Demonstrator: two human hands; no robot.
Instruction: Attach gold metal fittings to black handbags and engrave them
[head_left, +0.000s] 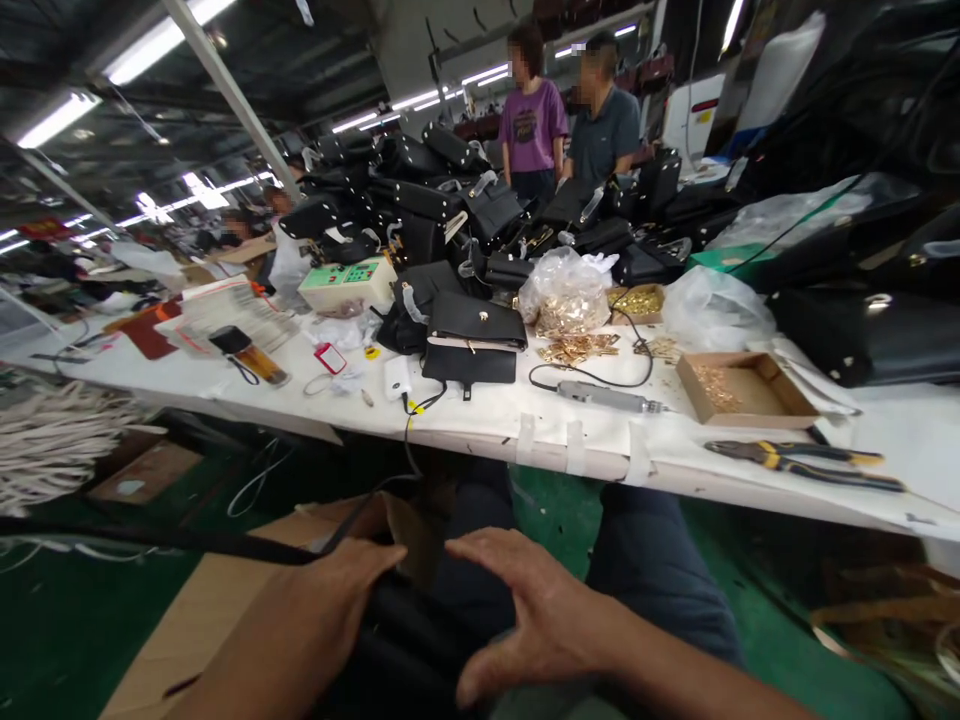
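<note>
Below the table edge, my left hand (322, 600) is at a black item (412, 640) over my lap, its fingers wrapped round the dark material. To its right, my right hand (525, 600) is spread, thumb and fingers apart, holding nothing, beside the same black item. A black bag (478, 320) lies on the white table (480, 420) with its lower flap hanging open toward me. Right of it are a grey electric screwdriver (611, 397), gold hardware pieces (577, 348) and pliers (802, 462) with yellow and black handles.
Black bags (420, 200) are heaped at the back of the table. A cardboard tray (750, 392) is at the right, a green-and-white control box (349, 287) at the left. Two people (532, 130) stand behind. A cardboard box (202, 620) sits below left.
</note>
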